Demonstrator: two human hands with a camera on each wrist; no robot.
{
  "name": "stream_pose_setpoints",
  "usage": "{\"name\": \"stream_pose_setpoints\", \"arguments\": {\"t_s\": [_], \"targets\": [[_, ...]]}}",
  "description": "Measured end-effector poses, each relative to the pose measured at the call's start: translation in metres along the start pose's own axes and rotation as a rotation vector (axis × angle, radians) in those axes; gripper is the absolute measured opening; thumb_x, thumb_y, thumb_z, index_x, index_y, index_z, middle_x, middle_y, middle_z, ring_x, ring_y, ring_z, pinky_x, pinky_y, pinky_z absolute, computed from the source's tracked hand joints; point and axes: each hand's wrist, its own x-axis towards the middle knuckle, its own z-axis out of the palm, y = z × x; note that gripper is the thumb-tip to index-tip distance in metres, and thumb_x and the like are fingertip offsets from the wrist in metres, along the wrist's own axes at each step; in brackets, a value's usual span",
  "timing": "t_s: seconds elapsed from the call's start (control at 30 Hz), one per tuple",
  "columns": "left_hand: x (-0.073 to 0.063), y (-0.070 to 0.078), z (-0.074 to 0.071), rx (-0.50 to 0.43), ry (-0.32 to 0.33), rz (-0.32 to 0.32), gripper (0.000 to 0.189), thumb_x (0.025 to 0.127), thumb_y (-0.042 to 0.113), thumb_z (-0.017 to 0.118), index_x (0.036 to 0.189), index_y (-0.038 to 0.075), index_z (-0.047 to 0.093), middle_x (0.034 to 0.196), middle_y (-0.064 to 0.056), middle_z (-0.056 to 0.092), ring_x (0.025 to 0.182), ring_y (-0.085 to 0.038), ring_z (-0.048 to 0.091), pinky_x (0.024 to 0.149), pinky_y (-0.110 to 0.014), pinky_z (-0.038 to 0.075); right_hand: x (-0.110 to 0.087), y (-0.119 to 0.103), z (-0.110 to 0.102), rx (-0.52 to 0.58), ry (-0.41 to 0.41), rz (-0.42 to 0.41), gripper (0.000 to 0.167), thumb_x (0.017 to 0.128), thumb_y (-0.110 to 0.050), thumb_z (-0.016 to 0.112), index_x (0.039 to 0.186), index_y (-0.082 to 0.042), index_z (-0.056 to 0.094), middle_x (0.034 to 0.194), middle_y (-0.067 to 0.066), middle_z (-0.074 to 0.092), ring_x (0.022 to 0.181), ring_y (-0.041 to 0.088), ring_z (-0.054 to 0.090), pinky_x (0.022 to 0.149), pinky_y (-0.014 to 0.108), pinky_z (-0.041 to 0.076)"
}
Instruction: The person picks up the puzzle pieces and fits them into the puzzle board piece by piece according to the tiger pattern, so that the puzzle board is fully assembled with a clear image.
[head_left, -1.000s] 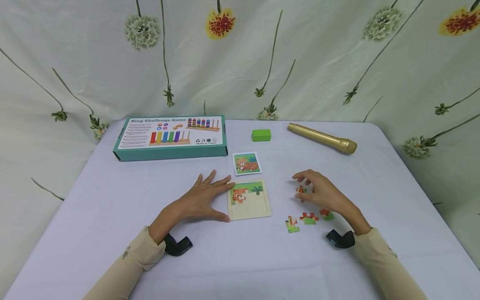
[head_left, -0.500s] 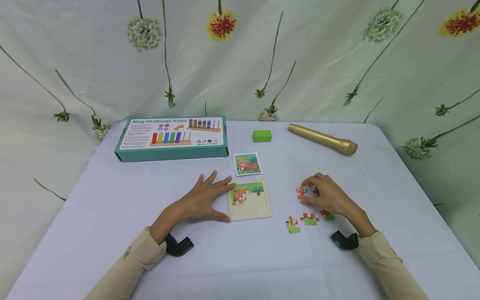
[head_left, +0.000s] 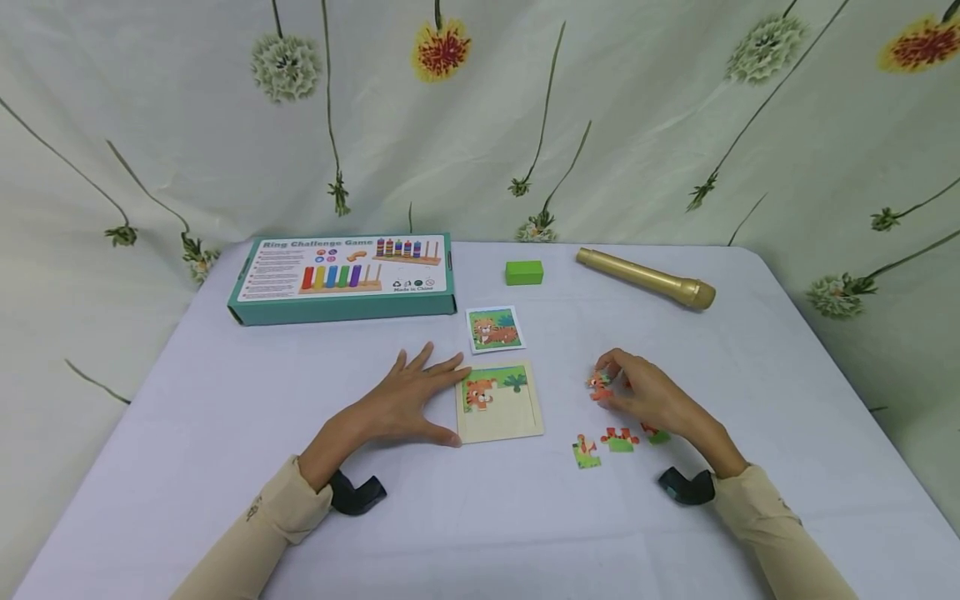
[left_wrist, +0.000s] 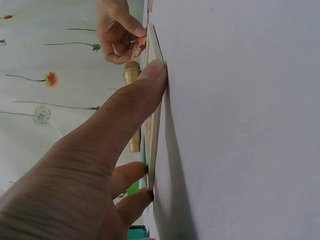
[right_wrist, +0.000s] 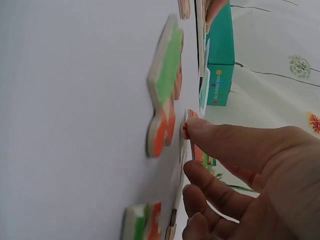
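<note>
My left hand (head_left: 405,400) is spread at the left edge of a wooden puzzle board (head_left: 501,421). Its thumb touches the near corner and its fingertips touch the far one. Some fitted pieces in the board show a tiger's face (head_left: 478,392) and a green top strip. To the right, my right hand (head_left: 651,390) pinches a red-and-green jigsaw piece (head_left: 598,385) between thumb and fingers; the left wrist view shows this piece tilted up. Below that hand lie loose jigsaw pieces (head_left: 619,439), one partly hidden by the wrist.
A tiger picture card (head_left: 495,329) lies just beyond the board. Farther back are a teal Ring Challenge Game box (head_left: 341,311), a green block (head_left: 523,272) and a gold microphone (head_left: 645,278). A flowered cloth hangs behind the white-covered table (head_left: 480,542).
My right hand has closed its thumb and fingers on the jigsaw piece, which has shifted slightly left and tilted. My left hand has stayed at the board's edge.
</note>
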Motion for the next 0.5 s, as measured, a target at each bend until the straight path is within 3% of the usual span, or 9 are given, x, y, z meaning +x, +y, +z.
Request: {"name": "stream_pose_setpoints", "arguments": {"t_s": [0.23,0.5], "targets": [[0.0002,0.0001,0.0,0.003,0.004,0.005,0.099,0.065,0.059,0.08,0.148,0.025,0.038,0.158,0.003,0.024,0.147,-0.035,-0.003,0.113,-0.063,-0.004,0.0016,-0.0013,0.0019,0.069,0.002,-0.045,0.024,0.09,-0.003,0.063,0.11,-0.013,0.057,0.081,-0.002,0.059,0.066,0.01,0.052,0.06,0.024,0.045],[0.0003,0.0006,-0.0006,0.008,0.001,0.005,0.099,0.065,0.059,0.08,0.148,0.025,0.038,0.158,0.003,0.024,0.147,-0.035,-0.003,0.113,-0.062,-0.005,0.0032,-0.0008,0.0023,0.137,0.036,-0.008,0.023,0.09,-0.005,0.064,0.112,-0.013,0.062,0.079,-0.003,0.062,0.066,0.012,0.053,0.061,0.024,0.043]]}}
